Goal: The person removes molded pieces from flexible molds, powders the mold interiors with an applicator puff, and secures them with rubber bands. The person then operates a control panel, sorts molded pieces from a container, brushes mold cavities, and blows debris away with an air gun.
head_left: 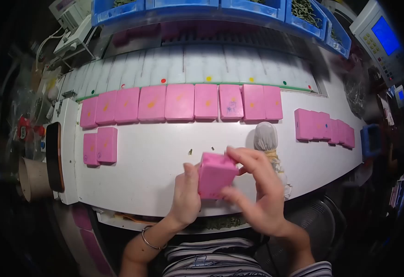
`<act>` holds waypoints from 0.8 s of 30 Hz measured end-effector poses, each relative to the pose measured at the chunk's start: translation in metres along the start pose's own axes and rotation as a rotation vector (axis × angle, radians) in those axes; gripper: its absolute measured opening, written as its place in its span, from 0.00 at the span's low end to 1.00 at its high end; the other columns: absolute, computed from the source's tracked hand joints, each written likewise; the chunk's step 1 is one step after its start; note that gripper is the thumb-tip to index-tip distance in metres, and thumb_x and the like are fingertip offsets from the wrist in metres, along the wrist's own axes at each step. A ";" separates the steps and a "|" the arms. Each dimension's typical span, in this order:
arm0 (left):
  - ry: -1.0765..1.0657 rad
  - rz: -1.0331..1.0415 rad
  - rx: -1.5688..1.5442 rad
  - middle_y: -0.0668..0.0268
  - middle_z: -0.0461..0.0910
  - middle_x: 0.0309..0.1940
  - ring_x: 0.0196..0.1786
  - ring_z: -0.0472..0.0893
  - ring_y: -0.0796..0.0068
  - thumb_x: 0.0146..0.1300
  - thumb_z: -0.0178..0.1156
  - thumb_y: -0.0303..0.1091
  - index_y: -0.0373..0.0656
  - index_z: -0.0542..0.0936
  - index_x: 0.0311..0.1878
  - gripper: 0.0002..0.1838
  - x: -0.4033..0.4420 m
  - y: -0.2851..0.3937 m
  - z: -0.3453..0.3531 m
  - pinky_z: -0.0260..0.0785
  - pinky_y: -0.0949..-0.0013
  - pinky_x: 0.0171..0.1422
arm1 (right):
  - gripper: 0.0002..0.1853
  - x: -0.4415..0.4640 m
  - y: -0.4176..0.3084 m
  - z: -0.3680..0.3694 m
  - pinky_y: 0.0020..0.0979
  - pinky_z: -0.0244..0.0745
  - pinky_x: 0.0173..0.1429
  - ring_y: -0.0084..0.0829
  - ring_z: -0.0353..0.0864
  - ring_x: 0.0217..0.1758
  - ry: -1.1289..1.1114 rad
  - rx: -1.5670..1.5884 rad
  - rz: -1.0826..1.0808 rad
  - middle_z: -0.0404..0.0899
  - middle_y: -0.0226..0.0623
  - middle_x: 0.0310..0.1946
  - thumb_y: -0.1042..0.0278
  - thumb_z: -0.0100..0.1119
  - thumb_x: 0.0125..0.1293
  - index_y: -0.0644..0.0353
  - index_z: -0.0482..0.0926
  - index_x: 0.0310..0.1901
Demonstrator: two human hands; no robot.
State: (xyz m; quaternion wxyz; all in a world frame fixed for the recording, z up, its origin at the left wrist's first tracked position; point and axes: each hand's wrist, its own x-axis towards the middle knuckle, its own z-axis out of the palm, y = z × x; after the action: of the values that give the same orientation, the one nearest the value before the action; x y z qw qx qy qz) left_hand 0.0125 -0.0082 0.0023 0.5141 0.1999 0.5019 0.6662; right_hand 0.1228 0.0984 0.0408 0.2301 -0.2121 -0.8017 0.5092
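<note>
A pink rectangular block [218, 179] is held up in front of me, a little above the near side of the white table. I cannot tell whether it is solid or a box. My left hand [186, 196] presses against its left side, thumb upward. On the right, the fingers of my right hand [263, 198] touch the block's top corner while the thumb rests at its lower right edge. Just behind my right hand stands a grey cloth-covered bundle [266, 137] bound with yellowish bands. Two small greenish crumbs [191, 151] lie beyond the held block.
Several pink blocks [179, 102] form a long row across the white table [151, 143]. Two more blocks [107, 145] lie left, and an overlapping group [321, 125] sits right. Blue bins [305, 16] with dried green pieces hang over the back. A keypad device [379, 39] stands far right.
</note>
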 end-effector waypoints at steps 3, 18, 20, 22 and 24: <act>-0.020 0.061 0.065 0.61 0.78 0.34 0.36 0.80 0.74 0.66 0.23 0.66 0.31 0.71 0.51 0.43 -0.001 0.002 0.003 0.73 0.73 0.43 | 0.20 0.004 0.002 -0.001 0.25 0.70 0.45 0.27 0.73 0.38 0.056 0.214 0.062 0.74 0.40 0.40 0.81 0.62 0.50 0.64 0.76 0.48; -0.005 0.323 0.168 0.62 0.73 0.44 0.44 0.75 0.76 0.62 0.58 0.36 0.34 0.73 0.51 0.18 0.001 0.028 -0.026 0.70 0.73 0.51 | 0.22 0.006 -0.005 0.026 0.27 0.72 0.49 0.29 0.76 0.41 0.130 0.175 -0.040 0.73 0.41 0.41 0.85 0.61 0.51 0.68 0.71 0.50; -0.093 0.105 0.034 0.62 0.74 0.44 0.38 0.75 0.78 0.70 0.37 0.55 0.35 0.70 0.54 0.30 0.002 0.028 -0.041 0.69 0.75 0.49 | 0.23 0.015 -0.007 0.040 0.26 0.70 0.51 0.27 0.75 0.44 0.155 0.509 0.104 0.72 0.40 0.44 0.86 0.60 0.52 0.70 0.69 0.52; -0.134 -0.072 -0.030 0.61 0.75 0.42 0.37 0.76 0.77 0.71 0.36 0.54 0.34 0.71 0.53 0.30 -0.003 0.048 -0.061 0.69 0.74 0.48 | 0.23 0.030 -0.013 0.050 0.27 0.70 0.52 0.27 0.74 0.47 0.104 0.688 0.249 0.72 0.40 0.46 0.85 0.60 0.53 0.69 0.69 0.53; -0.088 -0.345 -0.107 0.62 0.78 0.36 0.34 0.77 0.75 0.72 0.35 0.52 0.33 0.73 0.48 0.29 -0.006 0.075 -0.079 0.71 0.72 0.42 | 0.23 0.044 0.002 0.071 0.28 0.71 0.52 0.28 0.73 0.48 0.062 0.529 0.136 0.71 0.40 0.46 0.83 0.60 0.54 0.67 0.69 0.54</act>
State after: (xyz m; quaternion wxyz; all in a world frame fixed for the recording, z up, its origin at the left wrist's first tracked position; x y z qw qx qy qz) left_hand -0.0837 -0.0473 0.0367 0.6523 0.1123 0.4697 0.5842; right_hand 0.0465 0.0735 0.0191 0.2672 -0.2136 -0.6174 0.7084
